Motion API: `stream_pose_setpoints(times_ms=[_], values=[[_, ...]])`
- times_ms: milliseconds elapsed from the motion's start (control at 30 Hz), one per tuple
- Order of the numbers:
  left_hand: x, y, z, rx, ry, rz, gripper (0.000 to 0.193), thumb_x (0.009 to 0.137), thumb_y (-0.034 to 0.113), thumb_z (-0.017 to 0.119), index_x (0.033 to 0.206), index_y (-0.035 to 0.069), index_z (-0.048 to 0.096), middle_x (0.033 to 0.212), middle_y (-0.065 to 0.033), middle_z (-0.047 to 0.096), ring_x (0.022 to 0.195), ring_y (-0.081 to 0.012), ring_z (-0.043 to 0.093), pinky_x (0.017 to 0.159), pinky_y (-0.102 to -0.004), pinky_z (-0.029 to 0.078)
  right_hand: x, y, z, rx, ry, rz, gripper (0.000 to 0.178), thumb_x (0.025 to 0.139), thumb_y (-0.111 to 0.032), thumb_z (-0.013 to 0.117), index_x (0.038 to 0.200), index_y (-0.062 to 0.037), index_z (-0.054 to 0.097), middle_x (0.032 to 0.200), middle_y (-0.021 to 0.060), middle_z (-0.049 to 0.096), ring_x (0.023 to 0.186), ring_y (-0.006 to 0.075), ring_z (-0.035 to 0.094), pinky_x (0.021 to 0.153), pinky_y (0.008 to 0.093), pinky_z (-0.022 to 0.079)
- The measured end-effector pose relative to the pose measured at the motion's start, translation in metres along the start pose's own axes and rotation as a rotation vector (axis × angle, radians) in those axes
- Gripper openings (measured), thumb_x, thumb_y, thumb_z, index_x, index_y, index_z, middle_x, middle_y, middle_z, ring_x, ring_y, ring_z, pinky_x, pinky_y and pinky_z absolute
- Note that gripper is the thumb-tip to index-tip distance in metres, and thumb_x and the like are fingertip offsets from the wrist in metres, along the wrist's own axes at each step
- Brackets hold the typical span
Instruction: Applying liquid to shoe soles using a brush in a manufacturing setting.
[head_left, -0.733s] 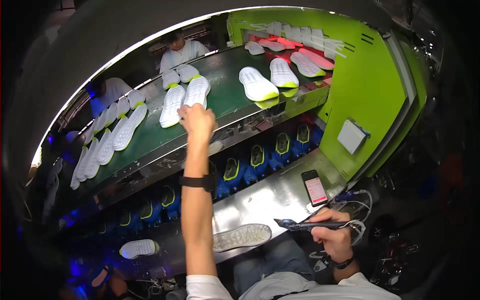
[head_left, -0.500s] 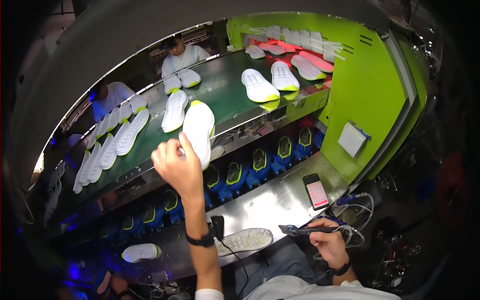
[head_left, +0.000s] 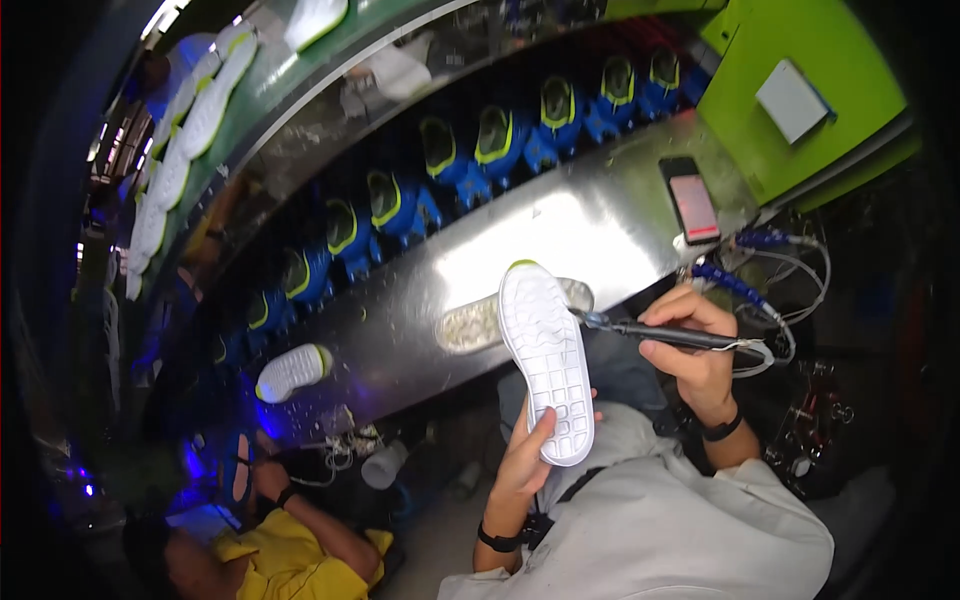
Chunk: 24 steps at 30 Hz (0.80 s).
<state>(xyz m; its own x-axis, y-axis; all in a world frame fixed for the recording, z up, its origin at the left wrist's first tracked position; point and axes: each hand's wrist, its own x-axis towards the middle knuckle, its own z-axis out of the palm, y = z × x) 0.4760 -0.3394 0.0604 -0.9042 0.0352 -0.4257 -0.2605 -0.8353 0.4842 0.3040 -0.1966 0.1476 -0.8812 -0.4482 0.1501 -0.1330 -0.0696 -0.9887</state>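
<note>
Sole (head_left: 548,350) has moved from the belt (head_left: 382,18) to beside the tool (head_left: 628,327)

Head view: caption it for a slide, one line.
Left grip holding a white, lime-tipped shoe sole, right grip a slim black pen-shaped tool beside its edge, at a shiny metal bench.

This is a shoe-factory production line, as shown by the green conveyor belt (head_left: 285,78) carrying white soles (head_left: 212,105), the row of matching blue shoes (head_left: 508,158) below, the metal worktop (head_left: 400,305) and a co-worker (head_left: 312,548) alongside.
</note>
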Motion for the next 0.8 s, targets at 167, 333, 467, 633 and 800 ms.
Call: stream_pose_setpoints(times_ms=[167,333,467,633,800], values=[[-0.037,-0.016,-0.020,0.096,0.211,0.144,0.081,0.101,0.065,0.020,0.152,0.002,0.027,0.135,-0.0242,0.055,0.111,-0.0331,0.065,0.094,-0.0465,0.055,0.033,0.000,0.065,-0.263,-0.111,-0.225,0.022,0.075,0.006,0.073,0.096,0.0001,0.069,0.090,0.0113,0.068,0.078,0.0174,0.066,0.066,0.0276,0.051],[-0.043,-0.006,-0.009,-0.046,0.417,0.221,0.059,0.103,0.043,0.027,0.143,0.001,0.040,0.128,-0.0190,0.060,0.114,-0.0319,0.063,0.098,-0.0442,0.052,-0.007,0.017,0.090,-0.218,-0.494,-0.305,0.018,0.075,0.003,0.076,0.092,0.0027,0.071,0.091,0.0130,0.071,0.083,0.0226,0.070,0.072,0.0303,0.055],[-0.033,0.015,0.000,-0.510,-0.042,0.329,0.053,0.099,0.033,0.031,0.138,0.000,0.047,0.126,-0.0179,0.061,0.116,-0.0278,0.062,0.100,-0.0415,0.050,-0.017,0.012,0.078,-0.080,-0.388,-0.156,0.022,0.072,0.004,0.079,0.093,0.0018,0.073,0.094,0.0133,0.072,0.081,0.0235,0.071,0.072,0.0303,0.056],[0.003,0.031,0.008,-0.412,0.005,0.325,0.073,0.100,0.052,0.027,0.150,-0.001,0.032,0.137,-0.0307,0.050,0.111,-0.0434,0.060,0.090,-0.0517,0.053,-0.042,-0.007,0.063,-0.039,-0.535,-0.241,0.023,0.074,0.004,0.076,0.095,0.0013,0.070,0.088,0.0131,0.069,0.078,0.0247,0.069,0.069,0.0319,0.054],[0.027,0.064,0.024,-0.285,-0.170,0.088,0.071,0.102,0.049,0.024,0.144,-0.005,0.038,0.126,-0.0324,0.058,0.095,-0.0388,0.067,0.076,-0.0423,0.058,-0.036,-0.017,0.047,-0.166,-0.397,-0.243,0.026,0.068,0.006,0.082,0.091,-0.0020,0.075,0.092,0.0133,0.074,0.075,0.0198,0.072,0.067,0.0265,0.055]])
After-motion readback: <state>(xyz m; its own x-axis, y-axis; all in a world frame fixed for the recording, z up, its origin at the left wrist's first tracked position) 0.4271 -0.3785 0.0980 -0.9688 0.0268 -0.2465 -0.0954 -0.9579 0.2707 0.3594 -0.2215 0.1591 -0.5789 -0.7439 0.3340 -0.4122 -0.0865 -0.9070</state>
